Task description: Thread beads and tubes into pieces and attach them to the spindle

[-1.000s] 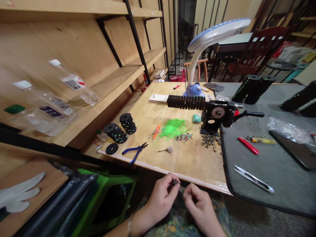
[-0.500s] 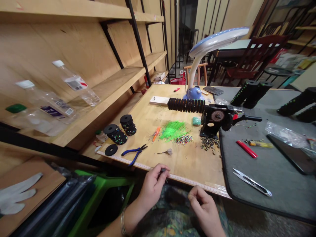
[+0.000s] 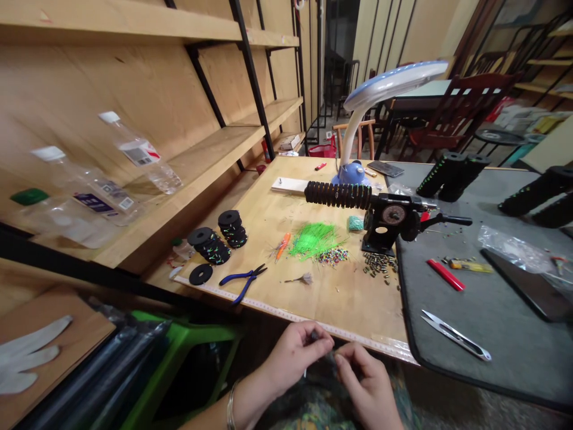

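Observation:
My left hand [image 3: 293, 352] is below the front edge of the wooden board [image 3: 340, 292], its fingers pinched on a small dark piece I cannot make out. My right hand [image 3: 369, 382] is beside it, fingers curled, fingertips close to the left hand's pinch; what it holds is hidden. A bangle sits on my left wrist. On the board lie blue-handled pliers [image 3: 244, 278], stacks of black foam discs [image 3: 215, 239], a heap of green strands [image 3: 313, 236] and a pile of coloured beads [image 3: 333, 255].
A black winding tool [image 3: 385, 218] stands at the board's right edge, with a desk lamp [image 3: 376, 95] behind it. Thread snips [image 3: 454, 335] and a red lighter [image 3: 445, 273] lie on the grey mat [image 3: 492, 298]. Plastic bottles [image 3: 134, 152] lie on the left shelf; a green stool [image 3: 188, 352] stands below.
My left hand moved out to the left along the board's edge half a second ago and has come back beside my right hand. The view tilted slightly.

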Demonstrator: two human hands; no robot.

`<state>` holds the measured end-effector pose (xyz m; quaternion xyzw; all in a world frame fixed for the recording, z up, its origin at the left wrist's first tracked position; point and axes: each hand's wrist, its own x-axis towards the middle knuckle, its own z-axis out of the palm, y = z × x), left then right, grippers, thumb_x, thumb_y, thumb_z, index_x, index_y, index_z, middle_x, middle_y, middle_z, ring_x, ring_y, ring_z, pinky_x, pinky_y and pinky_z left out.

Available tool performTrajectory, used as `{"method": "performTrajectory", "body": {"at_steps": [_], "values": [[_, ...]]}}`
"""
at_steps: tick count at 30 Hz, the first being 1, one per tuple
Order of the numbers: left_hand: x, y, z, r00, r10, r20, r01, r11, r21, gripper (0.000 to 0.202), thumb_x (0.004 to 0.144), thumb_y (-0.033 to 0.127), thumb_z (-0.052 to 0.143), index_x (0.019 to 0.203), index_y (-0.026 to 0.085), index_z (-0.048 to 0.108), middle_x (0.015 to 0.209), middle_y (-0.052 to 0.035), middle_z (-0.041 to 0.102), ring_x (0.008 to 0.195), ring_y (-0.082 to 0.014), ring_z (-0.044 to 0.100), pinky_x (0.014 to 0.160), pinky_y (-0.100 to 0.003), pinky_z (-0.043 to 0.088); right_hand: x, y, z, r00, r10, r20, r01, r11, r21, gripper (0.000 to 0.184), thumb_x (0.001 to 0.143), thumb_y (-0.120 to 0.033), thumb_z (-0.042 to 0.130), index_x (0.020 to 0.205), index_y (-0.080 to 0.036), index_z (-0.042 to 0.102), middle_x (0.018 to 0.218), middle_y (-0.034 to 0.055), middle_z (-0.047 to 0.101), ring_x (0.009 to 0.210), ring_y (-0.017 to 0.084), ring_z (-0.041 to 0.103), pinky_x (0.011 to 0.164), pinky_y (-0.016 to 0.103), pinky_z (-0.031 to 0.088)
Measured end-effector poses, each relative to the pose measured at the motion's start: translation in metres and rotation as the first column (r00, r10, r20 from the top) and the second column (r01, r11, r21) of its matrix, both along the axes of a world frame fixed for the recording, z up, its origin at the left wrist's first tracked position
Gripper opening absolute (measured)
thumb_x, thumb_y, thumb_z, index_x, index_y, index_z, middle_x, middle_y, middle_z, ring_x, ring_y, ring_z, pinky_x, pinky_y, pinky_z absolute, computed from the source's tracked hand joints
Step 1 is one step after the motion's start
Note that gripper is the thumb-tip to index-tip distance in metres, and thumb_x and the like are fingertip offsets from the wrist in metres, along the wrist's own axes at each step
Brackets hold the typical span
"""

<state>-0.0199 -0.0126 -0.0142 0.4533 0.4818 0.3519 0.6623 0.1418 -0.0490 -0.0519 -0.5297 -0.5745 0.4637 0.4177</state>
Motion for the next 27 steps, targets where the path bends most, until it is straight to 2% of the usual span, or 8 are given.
{"method": "performTrajectory", "body": {"at_steps": [3,6,10,12,16,19,22,27], "values": [[0.001,0.004,-0.001,0.998,0.034,-0.051,-0.031,0.998,0.058,0.027,0.073,0.040,0.070,0.069,0.014,0.063,0.062,0.0010,0.057,0.061,-0.0119,0.048,0.061,-0.023,0.038,0.005,0.002,0.003,0.997,0.027,0.068,-0.030,0.999,0.045,0.024,0.087,-0.036,0.057,0.072,-0.020,0.066,0.065,0.0038,0.067,0.061,0.019,0.060,0.060,0.026,0.046],[0.000,0.005,0.001,0.989,0.060,-0.135,-0.042,0.991,0.127,0.023,0.075,0.036,0.067,0.069,0.014,0.062,0.063,0.0002,0.059,0.062,-0.0130,0.051,0.061,-0.023,0.040,0.014,0.006,0.007,0.998,-0.003,0.062,0.001,0.999,0.039,0.018,0.085,-0.035,0.062,0.091,-0.022,0.073,0.087,0.0090,0.075,0.079,0.025,0.068,0.075,0.032,0.051],[-0.001,0.005,0.006,0.958,0.085,-0.274,-0.014,0.968,0.251,0.018,0.079,0.031,0.064,0.071,0.015,0.063,0.066,-0.0018,0.064,0.064,-0.0146,0.054,0.062,-0.023,0.041,0.019,0.012,0.022,0.982,-0.155,-0.112,0.153,0.988,-0.032,0.040,0.082,-0.042,0.064,0.119,-0.024,0.063,0.111,0.0142,0.071,0.100,0.030,0.066,0.085,0.040,0.052],[0.001,0.004,0.009,0.941,0.096,-0.325,0.017,0.945,0.328,0.016,0.080,0.028,0.062,0.071,0.015,0.065,0.066,-0.0026,0.066,0.063,-0.0149,0.056,0.061,-0.023,0.041,0.014,0.016,0.031,0.966,-0.107,-0.236,0.080,0.989,-0.121,0.048,0.081,-0.046,0.065,0.124,-0.025,0.059,0.115,0.0153,0.069,0.103,0.030,0.064,0.077,0.038,0.055],[0.003,0.004,0.017,0.905,0.102,-0.413,0.105,0.888,0.449,0.015,0.083,0.023,0.058,0.074,0.016,0.067,0.068,-0.0038,0.068,0.061,-0.0147,0.058,0.058,-0.023,0.039,-0.001,0.025,0.035,0.935,0.014,-0.355,-0.101,0.968,-0.228,0.050,0.078,-0.053,0.066,0.115,-0.020,0.062,0.093,0.0112,0.072,0.085,0.025,0.067,0.067,0.032,0.054],[0.002,0.004,0.019,0.880,0.131,-0.456,0.108,0.881,0.461,0.014,0.083,0.023,0.058,0.075,0.017,0.068,0.066,-0.0031,0.067,0.058,-0.0141,0.056,0.055,-0.022,0.038,-0.005,0.031,0.027,0.964,0.108,-0.244,-0.150,0.976,-0.158,0.040,0.083,-0.052,0.060,0.101,-0.017,0.066,0.069,0.0033,0.066,0.064,0.019,0.060,0.061,0.027,0.049],[-0.005,0.008,0.020,0.865,0.154,-0.477,0.106,0.874,0.473,0.013,0.083,0.024,0.060,0.074,0.017,0.068,0.064,-0.0024,0.066,0.058,-0.0144,0.057,0.056,-0.022,0.039,-0.002,0.036,0.016,0.978,0.173,-0.120,-0.182,0.981,-0.070,0.035,0.084,-0.051,0.058,0.086,-0.017,0.067,0.069,0.0026,0.064,0.065,0.018,0.057,0.063,0.026,0.047],[-0.036,0.031,0.029,0.753,0.266,-0.602,0.226,0.754,0.617,0.015,0.088,0.023,0.054,0.080,0.019,0.066,0.074,-0.0052,0.068,0.070,-0.0178,0.062,0.063,-0.025,0.043,-0.002,0.039,0.005,0.993,0.039,-0.115,-0.045,0.998,-0.045,0.045,0.078,-0.062,0.058,0.065,-0.019,0.062,0.056,-0.0015,0.052,0.055,0.015,0.048,0.055,0.024,0.040]]}}
